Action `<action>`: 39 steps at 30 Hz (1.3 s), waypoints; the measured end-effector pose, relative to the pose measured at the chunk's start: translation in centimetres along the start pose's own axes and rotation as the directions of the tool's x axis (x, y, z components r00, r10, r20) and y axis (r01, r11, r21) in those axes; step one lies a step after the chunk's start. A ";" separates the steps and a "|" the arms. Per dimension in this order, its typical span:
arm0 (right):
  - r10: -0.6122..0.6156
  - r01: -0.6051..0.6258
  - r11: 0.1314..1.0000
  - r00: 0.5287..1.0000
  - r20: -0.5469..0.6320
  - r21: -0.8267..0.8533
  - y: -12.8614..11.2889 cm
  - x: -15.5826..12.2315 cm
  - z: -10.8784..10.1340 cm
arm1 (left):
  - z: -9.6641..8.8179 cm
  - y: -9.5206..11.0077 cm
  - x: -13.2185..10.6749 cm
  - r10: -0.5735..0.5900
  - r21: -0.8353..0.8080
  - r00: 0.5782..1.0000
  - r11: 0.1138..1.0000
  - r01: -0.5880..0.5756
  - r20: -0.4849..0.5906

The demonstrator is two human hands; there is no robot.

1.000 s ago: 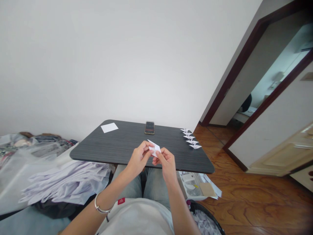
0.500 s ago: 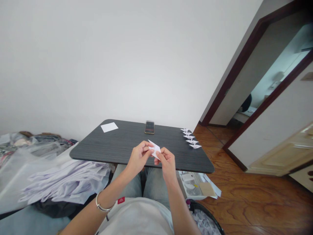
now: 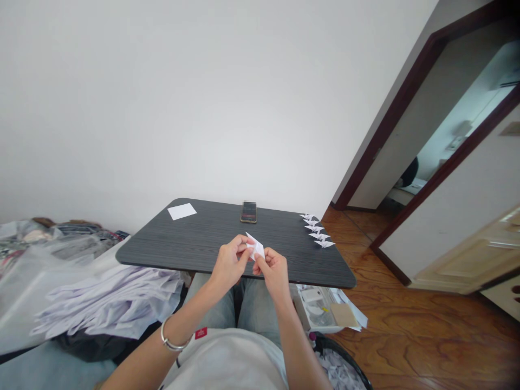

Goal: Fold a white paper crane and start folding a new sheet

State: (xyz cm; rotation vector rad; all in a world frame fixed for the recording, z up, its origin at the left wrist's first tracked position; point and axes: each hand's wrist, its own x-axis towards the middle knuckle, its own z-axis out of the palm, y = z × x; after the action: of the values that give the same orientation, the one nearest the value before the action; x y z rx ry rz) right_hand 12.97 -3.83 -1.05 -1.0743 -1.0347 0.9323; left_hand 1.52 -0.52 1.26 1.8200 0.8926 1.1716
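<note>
Above the front edge of the dark table [image 3: 182, 246], a small folded piece of white paper [image 3: 256, 248] is pinched between both hands. My left hand [image 3: 231, 259] grips its left side with thumb and fingertips. At its lower right edge, my right hand [image 3: 273, 270] pinches the paper, thumb on top and fingers curled beneath. The fingertips cover part of the folds. Several folded white paper cranes [image 3: 319, 236] stand in a row along the table's right end. A flat white paper sheet [image 3: 182, 211] lies at the far left corner.
A phone [image 3: 248, 212] stands at the table's back, near the wall. A pile of white cloth or paper [image 3: 109, 300] lies left of my legs. Below the table's right side are a box of small items [image 3: 319, 309] and a dark bin [image 3: 343, 368] of white paper pieces.
My right hand has shifted slightly left and down along the folded paper, and the paper's right part looks narrower. My left hand has barely moved.
</note>
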 end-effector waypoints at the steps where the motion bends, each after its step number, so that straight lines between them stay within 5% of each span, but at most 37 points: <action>1: 0.000 0.000 1.000 1.000 -0.001 -0.006 0.1 0.0 0.0 | 0.0 -0.1 0.0 0.008 0.017 1.000 1.000 -0.008 0.000; 13: 0.034 -0.056 0.994 0.973 0.227 0.090 0.5 0.2 -1.3 | -0.5 -0.8 0.5 -0.034 -0.113 0.999 0.993 0.034 -0.001; 28: 0.067 -0.131 0.986 0.871 0.486 0.099 -0.9 0.0 -2.6 | -0.8 -1.1 0.9 -0.107 -0.250 0.994 0.962 0.107 0.012; 34: 0.055 -0.092 0.989 0.956 0.290 0.114 0.1 0.3 -1.7 | -0.7 -0.7 0.7 -0.090 -0.256 0.996 0.962 0.093 0.024; 39: 0.058 -0.080 0.991 0.979 0.194 0.104 0.5 0.5 -1.4 | -0.7 -0.9 0.7 -0.037 -0.187 0.996 0.981 0.051 0.081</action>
State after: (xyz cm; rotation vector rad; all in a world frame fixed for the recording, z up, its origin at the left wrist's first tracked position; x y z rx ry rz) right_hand 14.42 -3.60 -1.61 -0.9465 -1.0935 1.1536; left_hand 0.96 0.64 0.90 1.6719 0.7477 1.1118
